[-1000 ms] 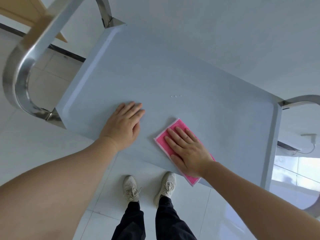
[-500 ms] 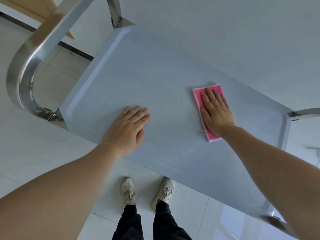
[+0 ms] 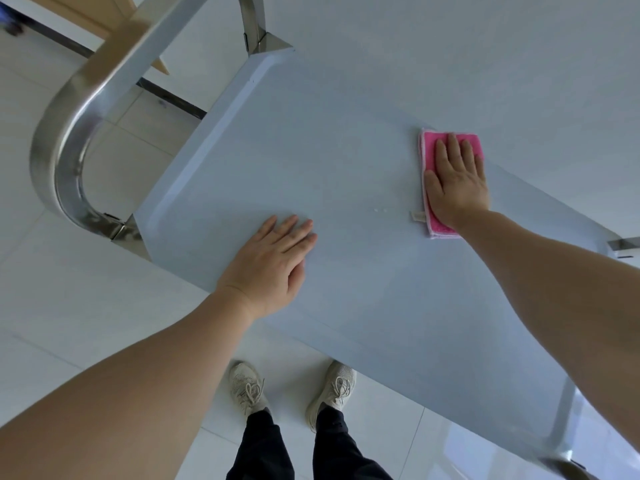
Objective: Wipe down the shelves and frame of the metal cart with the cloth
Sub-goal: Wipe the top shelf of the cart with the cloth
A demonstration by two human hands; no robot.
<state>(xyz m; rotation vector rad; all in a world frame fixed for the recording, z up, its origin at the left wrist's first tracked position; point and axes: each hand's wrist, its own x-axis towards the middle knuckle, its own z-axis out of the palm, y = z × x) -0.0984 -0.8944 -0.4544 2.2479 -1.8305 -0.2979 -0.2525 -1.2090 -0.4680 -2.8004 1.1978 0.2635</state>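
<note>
**Cloth pushed out to the far edge of the top shelf**

Head view: the right hand (image 3: 457, 183) lies flat, fingers spread, pressing the pink cloth (image 3: 437, 188) onto the top shelf (image 3: 311, 161) of the metal cart. A second ago the cloth sat at the near edge, close to the person; half a second ago it was mid-shelf; now it has reached the far right part of the shelf, right up against the far rim. That reads as one long stroke away from the body, so the right-hand strip looks covered while the left part, the frame and any lower shelves are probably still to do. The left hand (image 3: 273, 261) has stayed where it was, open and flat on the near part of the shelf, holding nothing, seemingly steadying the cart.

The shelf is a smooth pale grey-blue tray with a raised lip, with a few tiny white specks (image 3: 381, 209) left of the cloth. The curved steel handle (image 3: 65, 133) rises at the left end. The floor (image 3: 69, 296) is glossy pale tile, the wall beyond plain white.
</note>
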